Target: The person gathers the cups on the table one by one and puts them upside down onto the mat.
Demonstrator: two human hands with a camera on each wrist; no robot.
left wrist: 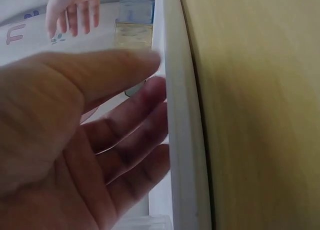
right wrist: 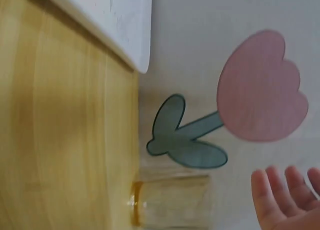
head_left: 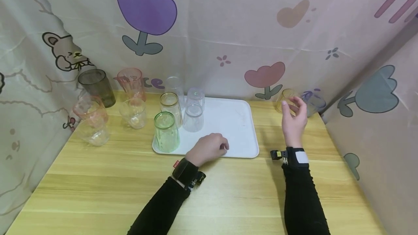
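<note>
A white tray (head_left: 235, 119) lies in the middle of the wooden table. On its left part stand a green cup (head_left: 166, 131), a gold-rimmed clear cup (head_left: 170, 105) and two clear cups (head_left: 194, 113). My left hand (head_left: 221, 146) rests on the tray's front rim (left wrist: 182, 140), its fingers (left wrist: 135, 135) relaxed and holding nothing. My right hand (head_left: 290, 106) is raised with loose fingers just in front of a yellowish cup (head_left: 284, 99) by the back curtain, not touching it. The right wrist view shows this cup (right wrist: 172, 200) with my fingertips (right wrist: 280, 190) apart from it.
Several cups stand left of the tray: a dark grey one (head_left: 97, 87), two pink ones (head_left: 132, 82), and clear ones (head_left: 134, 113). A clear cup (head_left: 314, 102) sits at the back right corner. Patterned curtains close in the table on three sides.
</note>
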